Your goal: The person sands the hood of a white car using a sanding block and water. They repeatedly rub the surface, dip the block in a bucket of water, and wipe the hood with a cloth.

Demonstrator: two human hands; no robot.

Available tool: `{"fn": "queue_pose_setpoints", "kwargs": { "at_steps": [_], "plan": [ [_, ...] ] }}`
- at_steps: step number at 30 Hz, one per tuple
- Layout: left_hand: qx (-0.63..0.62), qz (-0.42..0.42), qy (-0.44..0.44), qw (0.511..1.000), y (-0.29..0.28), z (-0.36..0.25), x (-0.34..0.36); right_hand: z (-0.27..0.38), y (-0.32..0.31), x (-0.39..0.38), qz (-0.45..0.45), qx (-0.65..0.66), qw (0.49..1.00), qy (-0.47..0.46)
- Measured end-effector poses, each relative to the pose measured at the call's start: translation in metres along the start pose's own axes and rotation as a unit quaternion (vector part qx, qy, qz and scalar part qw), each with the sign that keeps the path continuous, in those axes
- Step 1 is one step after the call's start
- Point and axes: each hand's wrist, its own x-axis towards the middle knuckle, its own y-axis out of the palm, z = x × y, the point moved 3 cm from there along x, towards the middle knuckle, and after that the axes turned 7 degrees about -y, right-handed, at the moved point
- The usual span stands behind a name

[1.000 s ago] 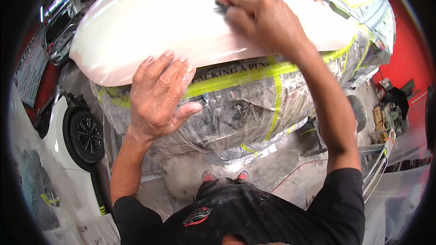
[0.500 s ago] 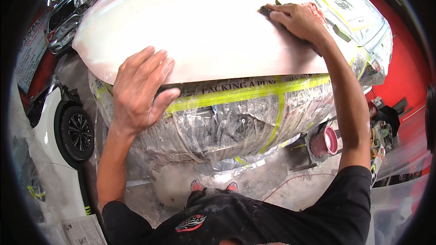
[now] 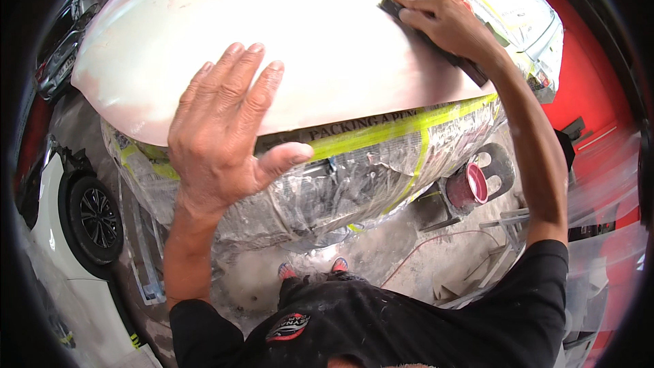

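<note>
Left hand [image 3: 221, 133] open, flat on panel [image 3: 327, 48]; right hand [image 3: 453, 24] grips sanding block [image 3: 436, 44] (dark).

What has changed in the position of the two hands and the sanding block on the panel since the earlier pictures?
The right hand slid the dark sanding block rightward across the pale car panel, toward its far right end. The left hand stayed flat, fingers spread, at the panel's near edge above the yellow-green masking tape. The grip on the block is unchanged.
</note>
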Motion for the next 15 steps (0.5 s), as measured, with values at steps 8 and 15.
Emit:
{"fn": "queue_pose_setpoints", "kwargs": {
  "at_steps": [8, 15],
  "plan": [
    [-0.018, -0.018, 0.006, 1.000, 0.004, 0.000, 0.002, 0.010, -0.002, 0.002, 0.012, -0.035, 0.998, 0.048],
    [-0.027, -0.010, -0.001, 1.000, 0.000, 0.004, -0.001, 0.036, -0.005, -0.025, -0.014, -0.031, 0.999, 0.000]
  ]
}}
